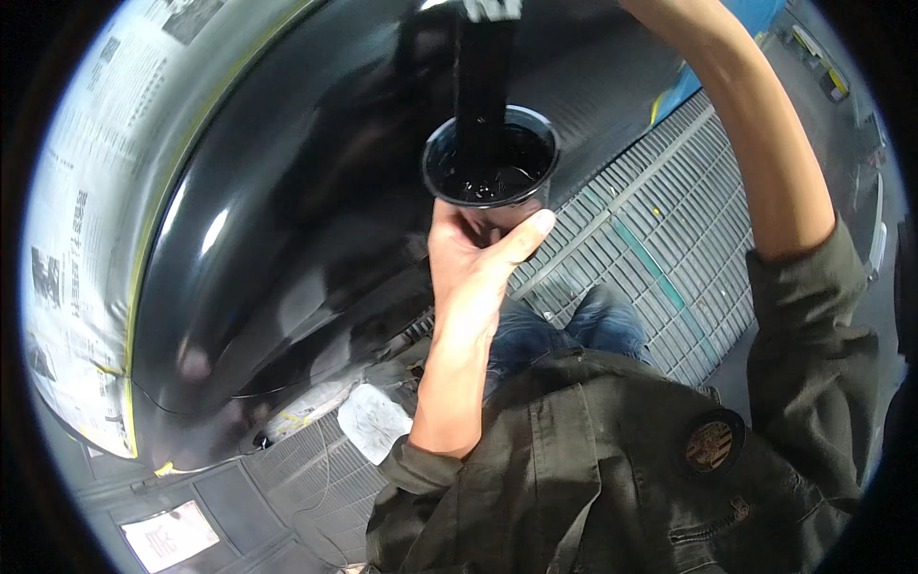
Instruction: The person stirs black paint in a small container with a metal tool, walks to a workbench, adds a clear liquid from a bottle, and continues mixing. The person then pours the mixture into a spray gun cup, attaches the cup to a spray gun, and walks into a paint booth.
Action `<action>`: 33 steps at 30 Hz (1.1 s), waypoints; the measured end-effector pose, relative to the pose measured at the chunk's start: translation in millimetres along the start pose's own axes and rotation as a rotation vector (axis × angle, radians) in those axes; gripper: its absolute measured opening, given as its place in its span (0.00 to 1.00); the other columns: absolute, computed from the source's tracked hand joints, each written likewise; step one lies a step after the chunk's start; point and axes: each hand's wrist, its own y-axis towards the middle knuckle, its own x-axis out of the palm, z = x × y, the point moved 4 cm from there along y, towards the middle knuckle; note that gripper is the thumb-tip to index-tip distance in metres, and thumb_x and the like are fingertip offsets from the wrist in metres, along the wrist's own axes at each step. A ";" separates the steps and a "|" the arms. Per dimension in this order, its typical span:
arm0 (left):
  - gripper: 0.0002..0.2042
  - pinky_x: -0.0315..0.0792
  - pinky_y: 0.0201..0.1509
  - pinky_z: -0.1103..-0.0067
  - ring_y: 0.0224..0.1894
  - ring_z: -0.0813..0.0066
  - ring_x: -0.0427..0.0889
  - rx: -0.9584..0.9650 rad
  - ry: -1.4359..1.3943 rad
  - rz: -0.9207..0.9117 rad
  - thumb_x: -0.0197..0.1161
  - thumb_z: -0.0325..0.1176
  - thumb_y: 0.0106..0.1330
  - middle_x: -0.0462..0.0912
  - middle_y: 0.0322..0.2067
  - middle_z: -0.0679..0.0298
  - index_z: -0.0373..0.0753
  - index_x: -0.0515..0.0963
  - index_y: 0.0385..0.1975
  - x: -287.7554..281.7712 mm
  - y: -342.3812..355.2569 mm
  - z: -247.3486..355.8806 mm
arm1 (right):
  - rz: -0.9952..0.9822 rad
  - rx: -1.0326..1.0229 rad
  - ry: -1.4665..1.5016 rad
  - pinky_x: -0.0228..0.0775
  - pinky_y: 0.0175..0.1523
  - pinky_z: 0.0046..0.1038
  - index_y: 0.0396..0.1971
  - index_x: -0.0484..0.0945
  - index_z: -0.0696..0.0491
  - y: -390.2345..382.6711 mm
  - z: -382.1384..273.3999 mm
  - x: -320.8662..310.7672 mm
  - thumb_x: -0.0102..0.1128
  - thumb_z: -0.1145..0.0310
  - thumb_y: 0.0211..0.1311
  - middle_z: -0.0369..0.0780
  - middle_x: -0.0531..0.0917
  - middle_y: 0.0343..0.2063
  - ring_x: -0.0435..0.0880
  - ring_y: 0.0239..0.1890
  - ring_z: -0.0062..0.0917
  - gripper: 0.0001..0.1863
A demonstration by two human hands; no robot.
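Observation:
My left hand (483, 244) grips a black plastic cup (512, 206) from below, fingers wrapped round it. Dark, glossy liquid shows inside. A wide black strip (483, 77), pale and mottled at its top, stands down into the cup; whether it is a tool or liquid, I cannot tell. My right forearm (765, 143) rises past the top edge, where the hand is cut off from view. Behind the cup is a glossy black curved vehicle panel (277, 210), edged on the left by newspaper masking (86, 182) and yellow tape.
I stand on a floor grating (650, 258) at the panel's side. Blue covering (681, 89) edges the panel at upper right. A pale crumpled sheet (368, 421) and a cable lie low on the left, and a white printed sheet (167, 531) is at bottom left.

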 end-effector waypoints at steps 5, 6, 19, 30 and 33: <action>0.26 0.79 0.45 0.83 0.35 0.82 0.83 0.036 -0.044 -0.013 0.76 0.17 0.52 0.85 0.32 0.64 0.33 0.73 0.51 0.2 4.0 -3.1 | -0.214 0.036 0.091 0.62 0.23 0.16 0.46 0.76 0.60 -51.2 18.8 44.1 0.50 0.66 0.78 0.30 0.77 0.23 0.69 0.18 0.10 0.12; 0.25 0.79 0.45 0.82 0.35 0.82 0.83 0.077 -0.057 -0.032 0.76 0.17 0.52 0.85 0.31 0.65 0.33 0.72 0.50 -0.4 5.3 -5.8 | -0.164 -0.010 0.114 0.61 0.21 0.16 0.46 0.77 0.59 -45.7 21.5 45.2 0.51 0.66 0.77 0.30 0.77 0.22 0.69 0.18 0.10 0.12; 0.26 0.79 0.44 0.81 0.35 0.80 0.84 0.061 -0.017 -0.010 0.76 0.18 0.52 0.85 0.32 0.64 0.35 0.73 0.50 -9.6 3.5 -11.4 | 0.093 0.106 0.107 0.52 0.19 0.18 0.36 0.80 0.55 -7.0 23.2 19.4 0.51 0.61 0.77 0.29 0.76 0.18 0.64 0.15 0.11 0.14; 0.23 0.72 0.57 0.78 0.44 0.77 0.81 0.021 0.049 -0.061 0.72 0.17 0.55 0.83 0.43 0.64 0.35 0.75 0.51 -17.1 -5.1 -14.5 | 0.114 -0.001 0.146 0.61 0.24 0.18 0.33 0.80 0.56 33.0 74.8 -1.5 0.51 0.65 0.75 0.34 0.78 0.23 0.71 0.22 0.15 0.13; 0.20 0.73 0.57 0.78 0.43 0.77 0.82 0.034 0.045 -0.059 0.72 0.16 0.55 0.84 0.40 0.63 0.35 0.76 0.47 -17.0 -6.1 -18.7 | 0.115 -0.005 0.156 0.60 0.23 0.17 0.34 0.80 0.56 31.5 78.4 -3.8 0.52 0.66 0.75 0.33 0.78 0.23 0.71 0.22 0.15 0.12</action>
